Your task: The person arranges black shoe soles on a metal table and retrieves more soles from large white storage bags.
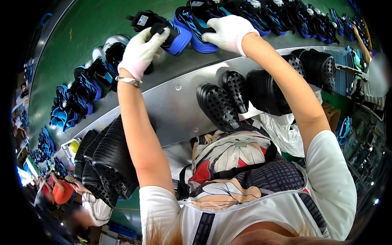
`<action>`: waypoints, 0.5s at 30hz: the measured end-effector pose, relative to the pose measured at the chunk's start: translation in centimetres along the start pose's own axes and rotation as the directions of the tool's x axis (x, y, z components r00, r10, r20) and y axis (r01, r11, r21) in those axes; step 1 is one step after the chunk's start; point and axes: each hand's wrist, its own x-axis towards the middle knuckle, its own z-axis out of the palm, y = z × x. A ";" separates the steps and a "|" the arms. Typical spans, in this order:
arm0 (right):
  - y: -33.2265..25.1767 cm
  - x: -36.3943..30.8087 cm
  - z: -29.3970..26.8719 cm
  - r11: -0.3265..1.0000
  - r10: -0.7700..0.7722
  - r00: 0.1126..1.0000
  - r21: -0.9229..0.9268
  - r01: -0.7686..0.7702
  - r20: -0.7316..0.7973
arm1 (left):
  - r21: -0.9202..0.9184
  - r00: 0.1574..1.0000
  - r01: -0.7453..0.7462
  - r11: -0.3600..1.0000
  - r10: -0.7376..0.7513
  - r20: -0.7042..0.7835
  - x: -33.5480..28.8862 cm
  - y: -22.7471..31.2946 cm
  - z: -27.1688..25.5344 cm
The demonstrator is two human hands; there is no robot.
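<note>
Both my hands wear white gloves and reach to the far side, over the green belt. My left hand [143,51] is closed on the black upper part of a sandal with a bright blue sole [179,41]. That sandal is tilted, its sole end facing right. Right beside it stands a second black and blue sandal [202,43]. My right hand [230,34] has its fingers bent onto the side of this second sandal, gripping its edge. Part of each sandal is hidden behind the gloves.
More sandals [87,81] line the green belt [98,20] on both sides. Stacks of black perforated insoles [116,153] stand left on the metal ledge [163,102], with more insole stacks [265,92] to the right. Loose insoles [216,104] lie near my apron. Other people work at the lower left and far right.
</note>
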 end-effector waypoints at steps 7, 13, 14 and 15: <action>1.5 0.9 6.4 0.986 -0.102 0.995 -0.133 0.102 0.006 | 0.690 0.921 -0.351 0.633 0.366 0.132 0.4 -3.7 2.0; 3.5 -8.1 3.3 0.959 -0.271 0.930 0.015 0.283 -0.250 | 0.785 0.942 -0.199 0.587 0.335 -0.011 -1.1 -9.0 7.4; 4.9 -10.1 2.3 0.973 -0.205 0.955 0.058 0.222 -0.214 | 0.793 0.934 -0.207 0.573 0.358 -0.015 -0.5 -9.2 7.8; 6.1 -12.2 1.0 0.979 -0.159 0.972 0.099 0.177 -0.171 | 0.803 0.927 -0.194 0.563 0.372 -0.037 -0.5 -9.4 8.1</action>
